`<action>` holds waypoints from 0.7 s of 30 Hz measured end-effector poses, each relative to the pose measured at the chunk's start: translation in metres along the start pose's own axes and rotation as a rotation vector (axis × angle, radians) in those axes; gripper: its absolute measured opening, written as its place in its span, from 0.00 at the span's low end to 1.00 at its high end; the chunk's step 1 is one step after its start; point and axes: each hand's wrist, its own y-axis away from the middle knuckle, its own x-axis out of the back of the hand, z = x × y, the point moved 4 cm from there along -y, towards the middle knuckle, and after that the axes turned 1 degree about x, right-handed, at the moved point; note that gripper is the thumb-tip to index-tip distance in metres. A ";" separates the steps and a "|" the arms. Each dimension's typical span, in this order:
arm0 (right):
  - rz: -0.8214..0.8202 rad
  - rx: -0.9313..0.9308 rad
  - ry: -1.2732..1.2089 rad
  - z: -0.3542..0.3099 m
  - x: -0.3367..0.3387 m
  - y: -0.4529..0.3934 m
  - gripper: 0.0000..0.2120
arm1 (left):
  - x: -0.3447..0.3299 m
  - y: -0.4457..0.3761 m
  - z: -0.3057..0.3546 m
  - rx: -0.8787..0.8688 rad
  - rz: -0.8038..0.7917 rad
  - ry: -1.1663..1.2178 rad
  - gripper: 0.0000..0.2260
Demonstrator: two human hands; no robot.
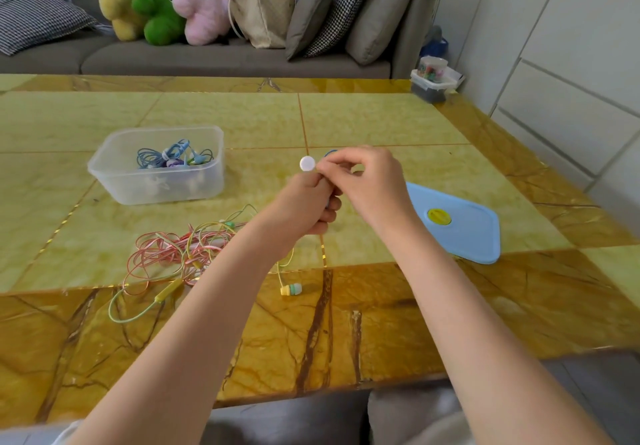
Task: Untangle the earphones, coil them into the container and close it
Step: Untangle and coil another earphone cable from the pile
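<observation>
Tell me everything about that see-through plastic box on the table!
The clear, slightly frosted plastic box is rectangular with rounded corners and a thick rim. It stands upright and open, no lid on it, on the yellow marble-look table, to the left of both hands and behind the loose pink and yellow cables. Inside lie coiled blue earphones, with something pale showing dimly through the wall below them. No hand touches it.

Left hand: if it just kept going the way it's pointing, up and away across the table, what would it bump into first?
Most likely the small white disc just past the left hand, and the right hand's fingertips beside it. Beyond them, bare table, though depth is unclear.
</observation>
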 end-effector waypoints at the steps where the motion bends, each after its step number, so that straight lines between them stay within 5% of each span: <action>1: -0.031 0.008 0.046 -0.003 -0.004 0.001 0.05 | 0.003 0.004 0.000 0.001 -0.017 0.039 0.12; 6: -0.168 -0.055 -0.039 -0.010 -0.009 0.001 0.12 | 0.014 0.015 0.001 0.061 -0.069 0.209 0.13; 13: -0.181 -0.213 -0.351 -0.008 -0.004 0.010 0.08 | 0.029 0.021 0.001 0.083 -0.130 0.214 0.15; 21: -0.172 -0.183 -0.340 -0.013 -0.018 0.009 0.07 | 0.038 0.021 -0.001 0.105 0.026 0.287 0.15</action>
